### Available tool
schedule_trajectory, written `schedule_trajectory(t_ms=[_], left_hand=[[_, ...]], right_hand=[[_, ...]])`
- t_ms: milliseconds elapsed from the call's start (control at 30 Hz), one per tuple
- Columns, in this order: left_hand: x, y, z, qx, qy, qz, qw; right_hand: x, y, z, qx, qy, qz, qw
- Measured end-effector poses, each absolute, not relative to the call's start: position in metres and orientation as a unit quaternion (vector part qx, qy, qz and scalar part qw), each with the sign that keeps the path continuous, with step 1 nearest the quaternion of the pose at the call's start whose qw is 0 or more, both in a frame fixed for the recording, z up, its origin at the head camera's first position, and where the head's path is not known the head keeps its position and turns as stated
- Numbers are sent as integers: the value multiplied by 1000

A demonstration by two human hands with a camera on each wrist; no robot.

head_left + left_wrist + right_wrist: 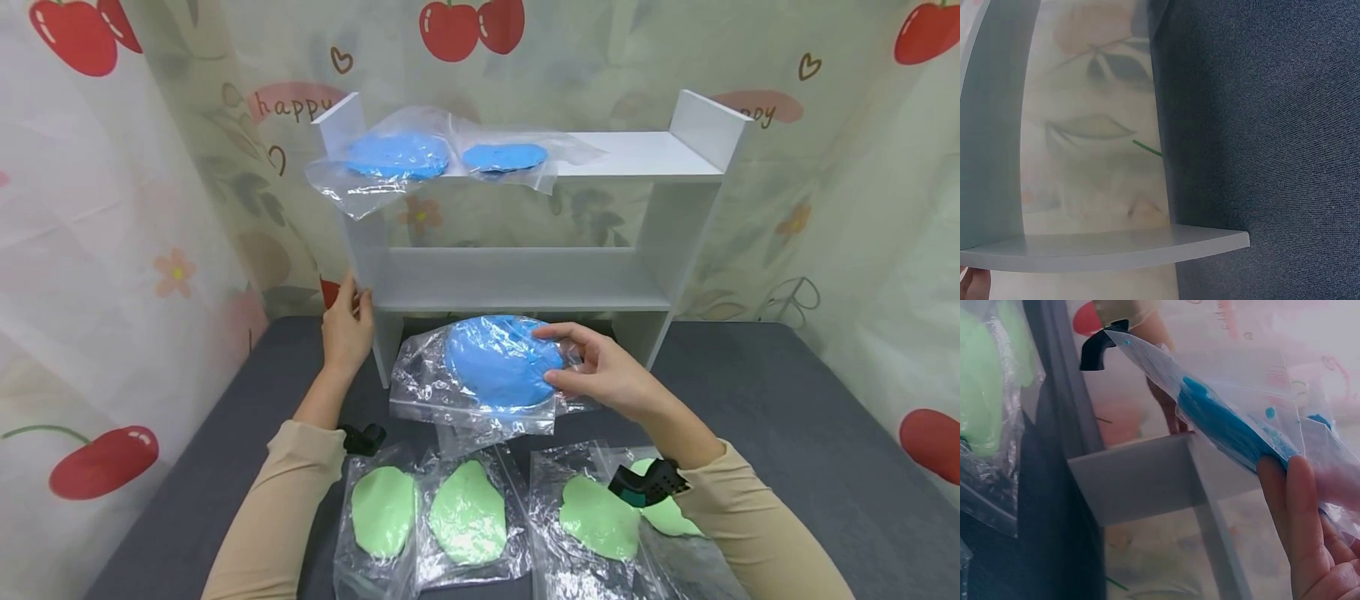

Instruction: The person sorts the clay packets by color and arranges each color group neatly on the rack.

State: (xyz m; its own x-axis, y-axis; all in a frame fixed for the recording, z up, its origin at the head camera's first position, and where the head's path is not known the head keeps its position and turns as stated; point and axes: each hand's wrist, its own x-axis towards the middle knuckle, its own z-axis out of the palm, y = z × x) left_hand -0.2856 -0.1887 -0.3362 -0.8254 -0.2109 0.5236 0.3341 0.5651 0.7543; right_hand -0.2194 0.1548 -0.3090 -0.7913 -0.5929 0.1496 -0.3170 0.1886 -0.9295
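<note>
My right hand point(611, 371) pinches a clear zip bag point(420, 375) at its right side, thumb in front. A flat, round blue piece point(495, 358) lies inside the bag, which is held up before the bottom opening of a white shelf point(517, 279). In the right wrist view, the bag is tilted, with fingertips point(1300, 481) at the edge of the blue piece point(1229, 431). My left hand point(347, 329) touches the outer left side of the shelf. Only a bit of its fingers point(975, 284) shows in the left wrist view, beside the panel point(1116, 256).
Two clear bags with flat blue pieces point(397, 156) lie on the top shelf, their edges hanging over the front. Several bags with flat green pieces point(468, 512) lie on the dark tabletop point(750, 400) nearer me. A patterned curtain point(570, 58) hangs behind and at both sides.
</note>
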Motion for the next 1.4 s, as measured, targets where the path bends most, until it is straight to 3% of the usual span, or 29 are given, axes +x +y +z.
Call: schedule_trajectory(t_ms=[600,933,1400], left_hand=[[-285,-188,-336,-41,-830,-468,302],[-287,-189,-338,-27,-835,-459,301],[-285,-189,-337,-29,-837,-466,287]], right_hand=[[-204,181,-258,-362,725,-586,10],[-207,185,-234,-387,666,-638,-21],[-215,192,-191,-355,555,-749,-69]])
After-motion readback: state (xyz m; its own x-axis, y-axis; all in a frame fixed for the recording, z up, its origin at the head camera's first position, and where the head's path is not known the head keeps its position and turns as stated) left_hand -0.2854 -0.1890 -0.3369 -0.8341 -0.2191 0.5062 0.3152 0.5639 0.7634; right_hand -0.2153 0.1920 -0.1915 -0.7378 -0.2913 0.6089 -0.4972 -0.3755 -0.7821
